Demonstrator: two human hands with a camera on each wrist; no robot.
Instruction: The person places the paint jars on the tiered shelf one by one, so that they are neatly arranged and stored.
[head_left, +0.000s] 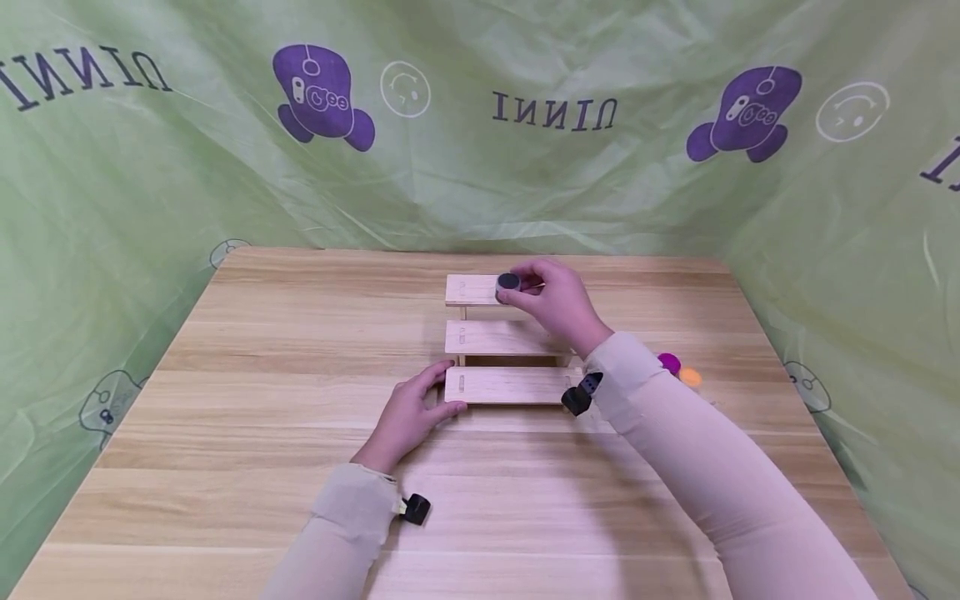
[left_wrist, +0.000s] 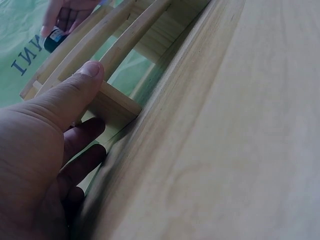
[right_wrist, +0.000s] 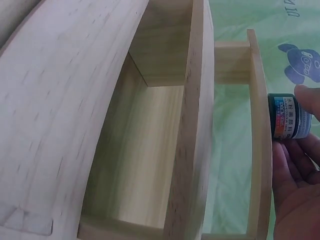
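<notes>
A three-tier wooden step rack (head_left: 506,386) stands on the table. My left hand (head_left: 408,410) holds the left end of its lowest, nearest step, with the thumb on the front edge and fingers behind, also visible in the left wrist view as a hand (left_wrist: 45,130). My right hand (head_left: 564,307) reaches over the rack and pinches a small dark-topped paint jar (head_left: 507,285) at the top step. In the right wrist view the paint jar (right_wrist: 284,117) shows a printed label, and its dark end meets the step's surface. The right forearm hides part of the rack's right end.
Right of the rack, partly behind the right sleeve, are a purple round thing (head_left: 669,363) and an orange round thing (head_left: 690,378). The wood-grain table (head_left: 225,417) is backed by a green printed curtain (head_left: 450,192) along its far edge and sides.
</notes>
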